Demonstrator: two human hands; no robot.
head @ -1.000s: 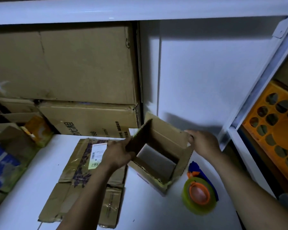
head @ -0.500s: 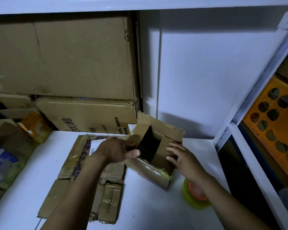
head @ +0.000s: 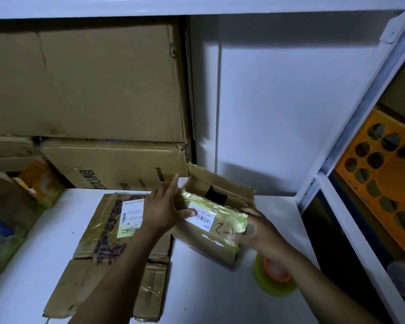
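While tape roll (head: pixel 275 285), green with orange core, lies nearest, partly under right wrist, flattened cardboard (head: pixel 98 249) lies left on white shelf (head: pixel 208 300). Small box (head: pixel 211 244) stands between them, mid-shelf. Left hand (head: pixel 166 206) spread, fingers straight, thumb pressing labelled top flap. Right hand (head: pixel 255 228) curls round flap's right end. Behind: stacked cartons (head: pixel 103 90); orange crate (head: pixel 384 178) far right.

The left hand (head: pixel 164 206) covers one end of the white label (head: pixel 202 217) on the small box (head: pixel 211 239). The label's print is too small to read. The right hand (head: pixel 255 230) hides a box corner. Near the table (head: pixel 208 300)'s right edge, that arm covers half the tape roll (head: pixel 274 280).
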